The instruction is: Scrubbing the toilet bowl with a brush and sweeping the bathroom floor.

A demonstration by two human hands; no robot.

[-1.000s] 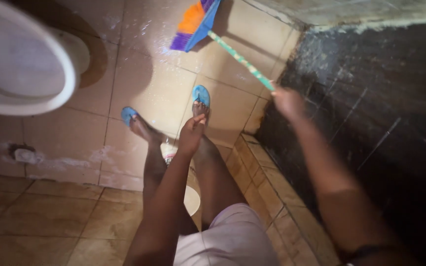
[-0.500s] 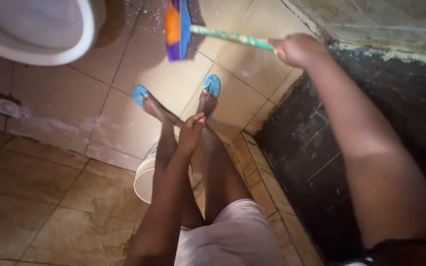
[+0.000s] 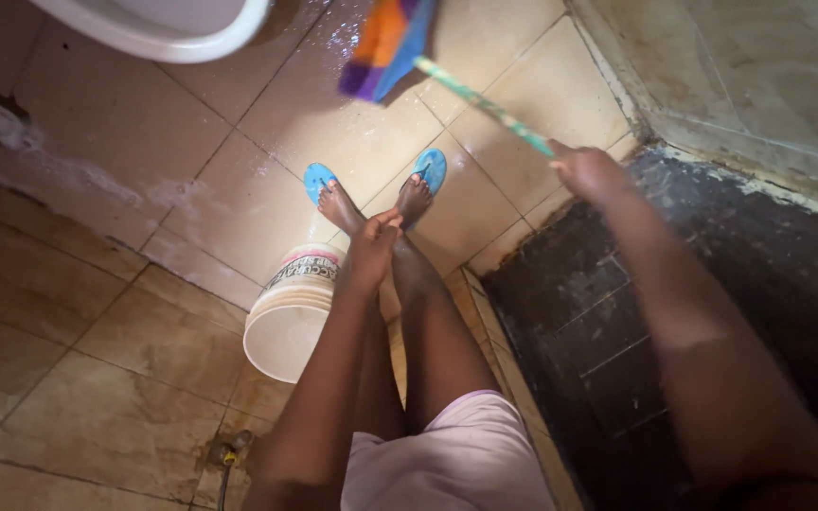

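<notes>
Floor: wet beige tiles [image 3: 239, 142], toilet bowl [image 3: 172, 24] above.
Right hand [image 3: 587, 170]: fist closed around green mop handle [image 3: 485, 104].
Left hand [image 3: 371, 248]: grip unclear, just beside white bucket [image 3: 293, 308].

- A toilet bowl [image 3: 158, 24] sits at the upper left of the frame.
- A brush head [image 3: 388, 43] lies on the floor right of it.
- A bucket [image 3: 293, 308] stands at centre, left of the legs.
- Sandals [image 3: 430, 168] lie below the brush head.

You stand on a wet beige tiled floor [image 3: 239, 161]; a white ceramic toilet bowl [image 3: 163, 24] sits at the top, dark stained wall tiles [image 3: 579, 312] on your right.
</notes>
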